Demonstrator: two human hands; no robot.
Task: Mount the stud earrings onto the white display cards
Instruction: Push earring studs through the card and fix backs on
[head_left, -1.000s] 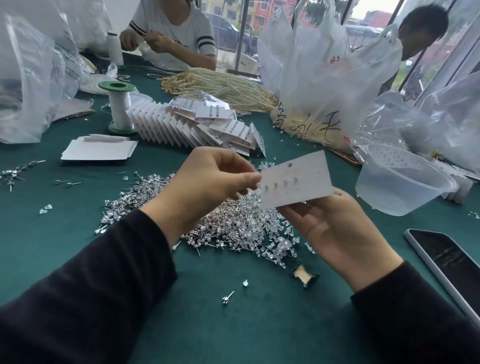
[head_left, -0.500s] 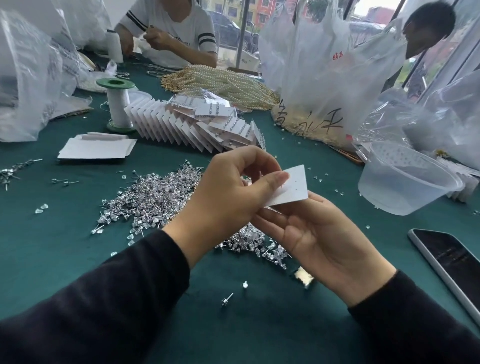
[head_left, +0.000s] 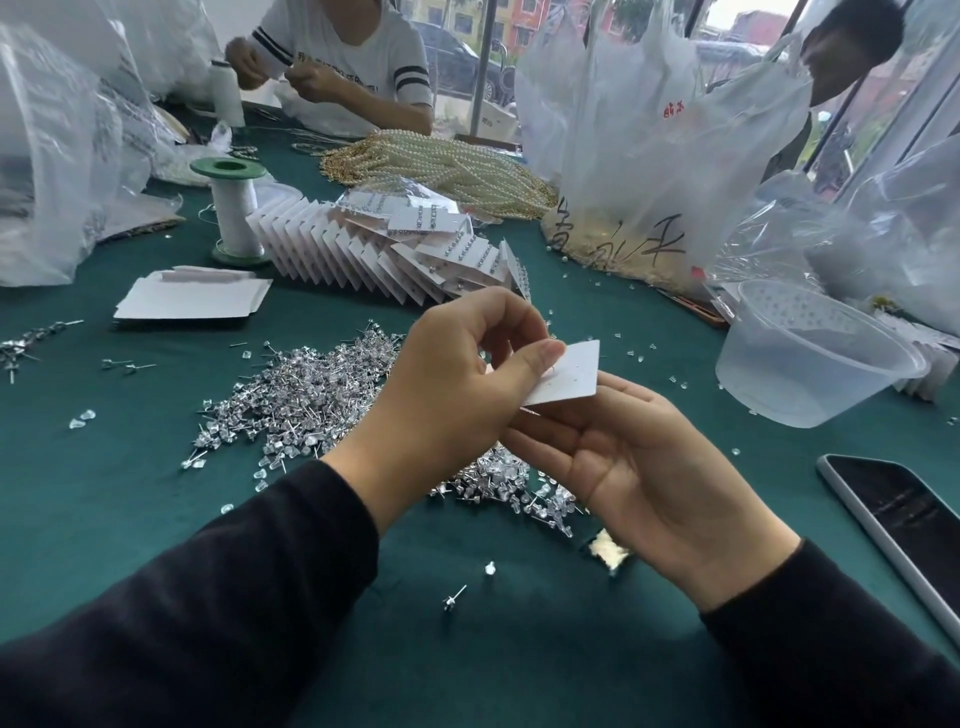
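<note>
Above the middle of the green table, the left hand pinches a white display card at its left end, while the right hand lies relaxed, palm up, beneath it, over the heap of stud earrings.

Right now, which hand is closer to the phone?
Right. The right hand lies just left of the phone; the left hand is farther left, pinching the card.

Left hand pinches card; right hand palm-up beneath it, over stud pile on tabletop.
</note>
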